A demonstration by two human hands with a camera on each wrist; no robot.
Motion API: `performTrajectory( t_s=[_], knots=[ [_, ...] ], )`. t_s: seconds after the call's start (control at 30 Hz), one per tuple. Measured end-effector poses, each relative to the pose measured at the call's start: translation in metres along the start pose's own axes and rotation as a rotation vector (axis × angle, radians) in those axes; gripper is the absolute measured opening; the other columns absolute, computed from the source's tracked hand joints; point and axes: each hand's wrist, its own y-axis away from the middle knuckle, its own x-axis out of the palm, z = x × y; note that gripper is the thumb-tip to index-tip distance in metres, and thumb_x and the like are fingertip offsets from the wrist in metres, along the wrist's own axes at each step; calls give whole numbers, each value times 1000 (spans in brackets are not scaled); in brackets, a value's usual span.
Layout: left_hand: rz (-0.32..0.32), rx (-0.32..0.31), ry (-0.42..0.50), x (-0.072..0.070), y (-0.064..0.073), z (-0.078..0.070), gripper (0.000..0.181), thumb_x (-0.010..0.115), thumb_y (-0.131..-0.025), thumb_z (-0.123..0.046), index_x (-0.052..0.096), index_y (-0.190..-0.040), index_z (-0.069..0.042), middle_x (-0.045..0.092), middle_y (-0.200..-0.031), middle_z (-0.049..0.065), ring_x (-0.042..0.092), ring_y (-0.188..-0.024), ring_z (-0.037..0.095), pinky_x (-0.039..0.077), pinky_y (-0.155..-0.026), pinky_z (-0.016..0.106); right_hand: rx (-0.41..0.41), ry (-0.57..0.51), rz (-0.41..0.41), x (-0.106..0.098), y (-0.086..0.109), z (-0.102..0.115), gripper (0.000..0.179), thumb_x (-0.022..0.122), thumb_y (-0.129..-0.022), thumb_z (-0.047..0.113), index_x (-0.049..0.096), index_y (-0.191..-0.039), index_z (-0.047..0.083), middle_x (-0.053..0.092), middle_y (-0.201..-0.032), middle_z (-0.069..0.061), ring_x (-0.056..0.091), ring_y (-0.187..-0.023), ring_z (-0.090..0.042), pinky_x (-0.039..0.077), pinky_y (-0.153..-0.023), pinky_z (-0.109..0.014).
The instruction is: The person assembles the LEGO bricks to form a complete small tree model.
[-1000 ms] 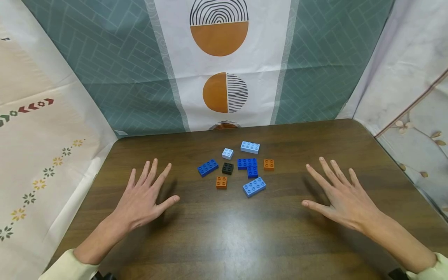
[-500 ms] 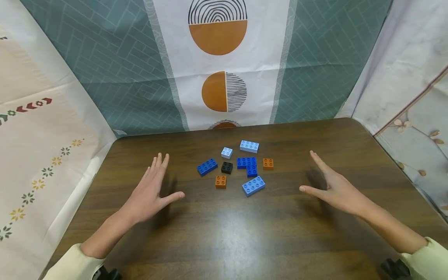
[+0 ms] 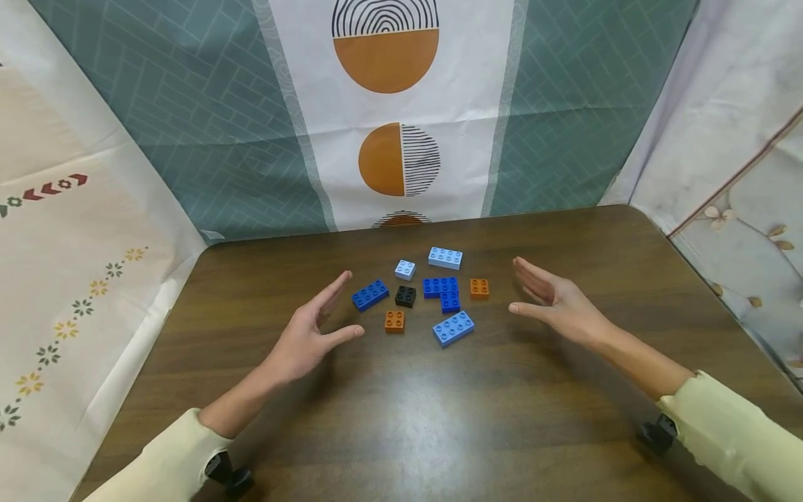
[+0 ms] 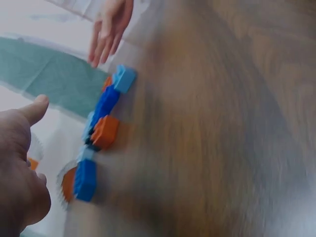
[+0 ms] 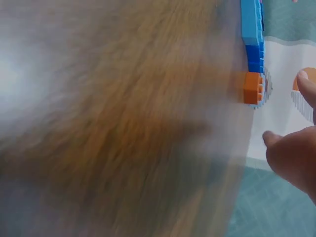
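Note:
Both hands hang over the table with fingers spread from thumbs, holding nothing. My left hand (image 3: 307, 340) is nearest a dark blue brick (image 3: 370, 295) and an orange brick (image 3: 394, 321). To the right, my right hand (image 3: 561, 307) faces another orange brick (image 3: 479, 289). Between the hands lie a black brick (image 3: 405, 296), a long blue brick (image 3: 440, 286) with a small blue brick (image 3: 449, 302) right at its front edge, and a lighter blue brick (image 3: 454, 329). Farther back are a small pale blue brick (image 3: 404, 270) and a long pale blue brick (image 3: 445, 258).
The bricks lie on a dark brown wooden table (image 3: 401, 418). A patterned cloth (image 3: 238, 139) hangs behind its far edge, with light cloths at the left (image 3: 81, 293) and right (image 3: 740, 230). Dark devices sit at the left cuff (image 3: 227, 475) and right cuff (image 3: 657, 434).
Both hands have turned from palms down to palms facing each other and moved inward toward the bricks. The bricks keep their arrangement; the head view has shifted slightly.

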Motion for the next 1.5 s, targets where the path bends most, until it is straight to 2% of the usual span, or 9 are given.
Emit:
performTrajectory(
  t_s=[0.07,0.17,0.3,0.5,0.8,1.07,1.23,1.37,1.5],
  knots=[
    [3,3,73,8,-4,2,84,80,-98,-19,33,-168,-17,35,-171,-2,33,-157,22,31,-124,43,8,-69,1,4,-8,-2,85,76,-102,21,25,-169,6,27,-173,-12,33,-156,-36,37,-116,-35],
    [12,14,146,20,-11,6,76,78,-99,-13,40,-164,-10,44,-166,4,40,-153,25,37,-120,41,29,-145,-7,10,-18,-5,78,75,-102,18,32,-166,5,33,-171,-13,37,-154,-35,43,-109,-24],
    [37,-19,198,33,-17,11,70,77,-99,-10,45,-160,-5,50,-161,8,46,-149,26,43,-115,40,38,-182,-29,18,-28,-8,70,74,-102,15,40,-162,2,40,-167,-15,41,-151,-35,46,-104,-19],
    [49,-77,178,46,-21,18,65,77,-98,-7,50,-157,-4,54,-157,10,51,-146,28,45,-114,41,33,-168,-53,27,-39,-9,62,73,-102,10,47,-157,0,46,-162,-18,47,-148,-33,47,-105,-23],
    [3,-138,209,57,-24,22,56,77,-98,-3,58,-150,-2,61,-151,10,57,-140,24,49,-109,33,63,-111,-75,32,-50,-14,53,73,-101,4,55,-150,-4,54,-154,-21,54,-140,-35,51,-101,-29],
    [-21,-148,187,60,-27,24,53,77,-97,-1,61,-147,-2,63,-149,10,60,-137,24,52,-106,32,61,-51,-107,33,-56,-18,44,75,-99,2,64,-141,-6,63,-144,-23,61,-133,-36,54,-98,-31],
    [-46,-131,123,63,-29,25,49,78,-96,0,66,-143,-4,68,-142,10,65,-131,25,54,-104,35,54,-5,-127,33,-56,-17,40,77,-98,4,68,-136,-4,68,-138,-22,65,-129,-35,54,-100,-37],
    [-58,-123,82,64,-29,25,46,79,-95,-1,69,-139,-5,70,-138,9,68,-127,25,56,-102,35,60,-22,-135,32,-54,-12,39,77,-98,4,70,-136,-2,68,-137,-21,66,-128,-35,54,-99,-35],
    [-64,-113,83,61,-30,25,45,79,-94,-2,69,-138,-5,71,-137,9,68,-126,25,56,-101,34,31,-70,-129,32,-50,-1,39,77,-97,2,69,-136,-3,69,-136,-22,67,-126,-35,55,-96,-30]
  ],
)
